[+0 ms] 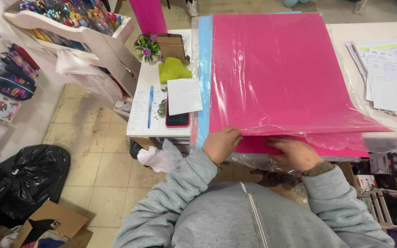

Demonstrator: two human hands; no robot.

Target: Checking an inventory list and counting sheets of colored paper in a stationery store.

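- Head view: the left hand (221,143) is curled, pinching the near edge of the large pink card sheets (281,73); the right hand (295,153) lies flatter, fingers tucked under the clear plastic wrap (382,138).
- The sheets look light, floppy and slippery, best held at the near edge.
- They lie across the white table (373,32), over a light blue sheet (204,69).

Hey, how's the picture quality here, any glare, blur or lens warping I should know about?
Head view: even indoor light, soft shadows. White glare streaks run across the clear plastic wrap over the pink sheets. The wide lens bows the table edge and shelf outward. Left hand and right hand look sharp; the papers are too small to read.
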